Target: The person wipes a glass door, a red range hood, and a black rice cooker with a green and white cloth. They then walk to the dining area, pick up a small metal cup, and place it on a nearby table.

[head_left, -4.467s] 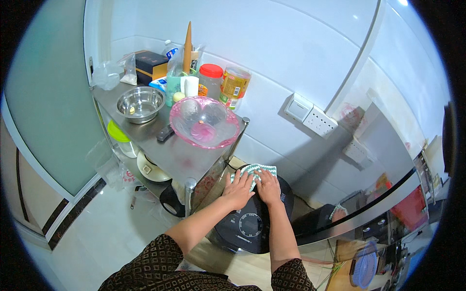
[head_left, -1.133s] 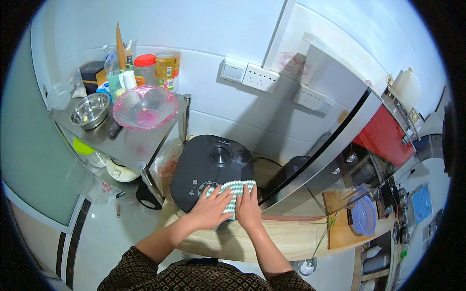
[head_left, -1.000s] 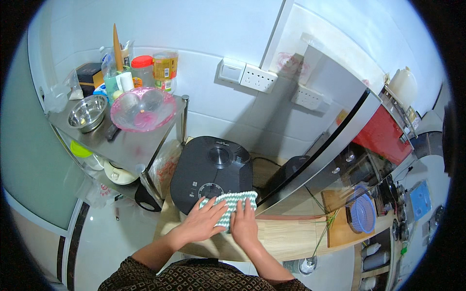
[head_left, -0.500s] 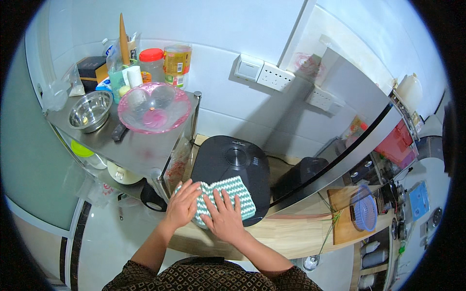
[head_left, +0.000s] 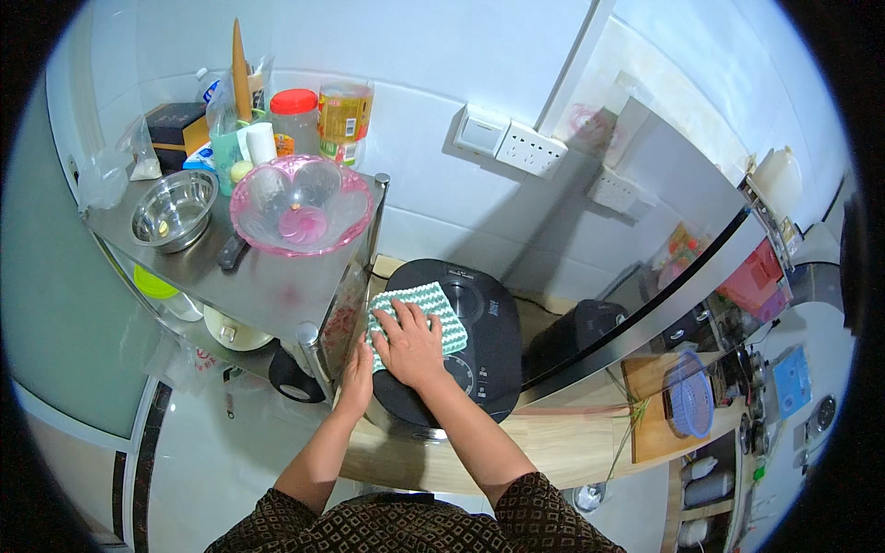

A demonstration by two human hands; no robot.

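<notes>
A black round rice cooker (head_left: 479, 346) stands on a low wooden counter (head_left: 553, 442). On its lid lies a green and white striped cloth (head_left: 431, 307). My right hand (head_left: 410, 346) presses flat on the cloth, fingers spread. My left hand (head_left: 355, 373) rests against the cooker's left side, next to the cloth's edge.
A steel shelf (head_left: 258, 286) at the left carries a pink glass bowl (head_left: 300, 205), a steel bowl (head_left: 173, 210), jars and bottles. Wall sockets (head_left: 530, 147) sit above the cooker. A dark appliance (head_left: 576, 332) stands to its right. A chopping board with a purple lid (head_left: 690, 405) lies lower right.
Both hands slid the cloth from the cooker's front edge to the left part of the lid. My left hand dropped to the cooker's side. The view shifted.
</notes>
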